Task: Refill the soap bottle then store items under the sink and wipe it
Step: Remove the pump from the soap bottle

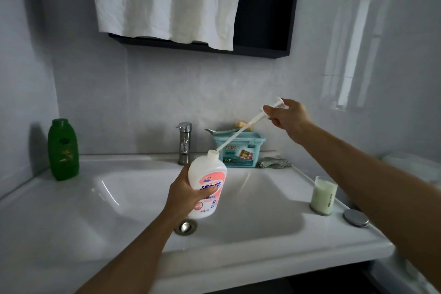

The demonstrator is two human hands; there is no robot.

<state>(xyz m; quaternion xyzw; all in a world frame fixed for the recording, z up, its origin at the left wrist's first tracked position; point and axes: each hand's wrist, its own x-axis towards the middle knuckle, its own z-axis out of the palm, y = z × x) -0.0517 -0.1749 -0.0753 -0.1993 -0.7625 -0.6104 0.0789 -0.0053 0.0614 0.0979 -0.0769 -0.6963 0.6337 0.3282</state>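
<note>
Soap bottle [207,181] is held above the sink [262,253] basin. Left hand [188,192] wraps its lower body, thumb across the label, neck tilted up and right. Right hand [286,116] pinches the pump [238,132] at its head, up and right of the bottle. Dip tube runs diagonally down-left to the bottle mouth; tip inside or just clear, cannot tell. Tube and neck axes roughly align. Judgement: the coming move follows this diagonal, right hand moving, left steadying. Cup of pale liquid [323,194] stands on the rim beneath the right arm.
</note>
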